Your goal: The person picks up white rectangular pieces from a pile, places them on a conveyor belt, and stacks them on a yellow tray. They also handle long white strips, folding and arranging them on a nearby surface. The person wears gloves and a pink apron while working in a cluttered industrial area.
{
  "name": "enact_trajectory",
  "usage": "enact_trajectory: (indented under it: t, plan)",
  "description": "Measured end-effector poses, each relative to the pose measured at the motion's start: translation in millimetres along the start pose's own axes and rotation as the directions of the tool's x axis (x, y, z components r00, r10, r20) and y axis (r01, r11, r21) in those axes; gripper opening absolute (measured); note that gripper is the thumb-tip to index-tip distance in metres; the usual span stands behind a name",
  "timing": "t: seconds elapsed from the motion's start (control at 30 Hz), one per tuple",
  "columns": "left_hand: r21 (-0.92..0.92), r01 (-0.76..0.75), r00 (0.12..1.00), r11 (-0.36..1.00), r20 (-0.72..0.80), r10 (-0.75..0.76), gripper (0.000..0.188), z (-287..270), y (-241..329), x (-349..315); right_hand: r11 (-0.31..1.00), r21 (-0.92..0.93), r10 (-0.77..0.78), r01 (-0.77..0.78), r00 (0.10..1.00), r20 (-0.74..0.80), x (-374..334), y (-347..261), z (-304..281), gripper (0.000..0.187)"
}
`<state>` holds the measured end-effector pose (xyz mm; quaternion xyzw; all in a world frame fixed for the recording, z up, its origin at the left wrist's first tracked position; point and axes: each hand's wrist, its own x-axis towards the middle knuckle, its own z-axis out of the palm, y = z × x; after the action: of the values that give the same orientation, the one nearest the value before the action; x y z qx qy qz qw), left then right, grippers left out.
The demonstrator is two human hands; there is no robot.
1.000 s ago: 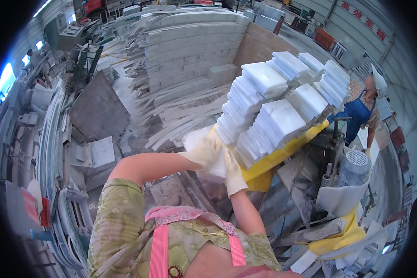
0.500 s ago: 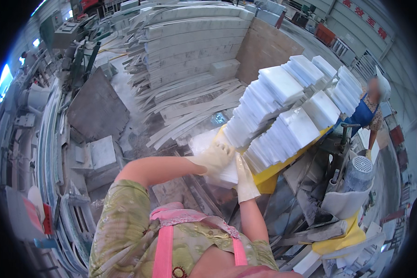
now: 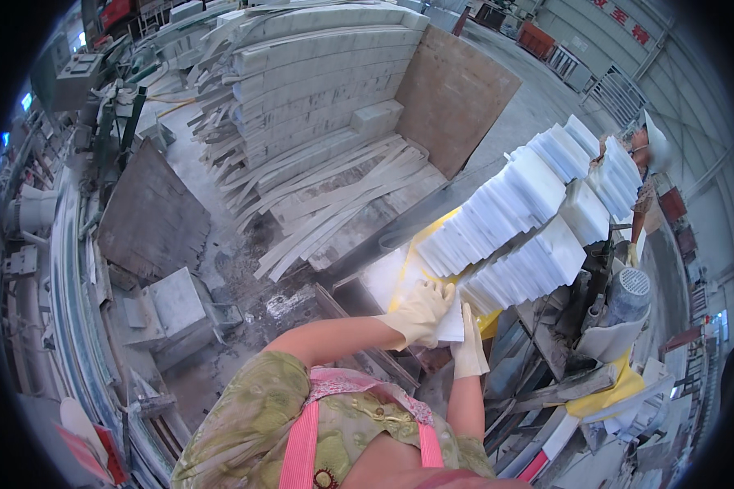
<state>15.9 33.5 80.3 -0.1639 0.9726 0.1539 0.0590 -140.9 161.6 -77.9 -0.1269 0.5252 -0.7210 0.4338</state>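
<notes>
My left hand [image 3: 422, 313], in a cream rubber glove, has its fingers curled over the far edge of a white stone tile [image 3: 451, 328]. My right hand [image 3: 469, 350], gloved the same way, presses against the tile's right side, so the tile sits between both hands. Just beyond stand rows of white stone tiles [image 3: 510, 204], leaning on edge one behind another. Yellow sheeting [image 3: 416, 253] lies under and beside these rows. My palms and the tile's lower part are partly hidden.
A brown board [image 3: 457, 94] stands upright beside a tall stack of stone strips [image 3: 318, 81]. Stone blocks [image 3: 175, 306] lie at left. A grey motor [image 3: 626, 300] stands at right, near a co-worker in a white hat [image 3: 655, 147].
Both hands have shifted right and slightly nearer with the tile, which now shows as a narrow piece between them. The view has turned, and the co-worker appears further off.
</notes>
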Motion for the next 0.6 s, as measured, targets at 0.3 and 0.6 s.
enact_trajectory:
  t: [0.3,0.6]
  plan:
    - [-0.109,-0.011,0.998,0.994,-0.067,0.004,0.118,19.2,-8.9,-1.1,0.990,-0.070,-0.118,0.124,0.989,0.089,-19.7,-5.6,13.2,0.048]
    - [-0.208,-0.118,0.960,0.971,-0.274,0.057,0.118,48.7,-27.7,-11.2,0.176,-0.870,-0.351,0.461,0.855,0.382,-28.3,6.3,-12.9,0.046]
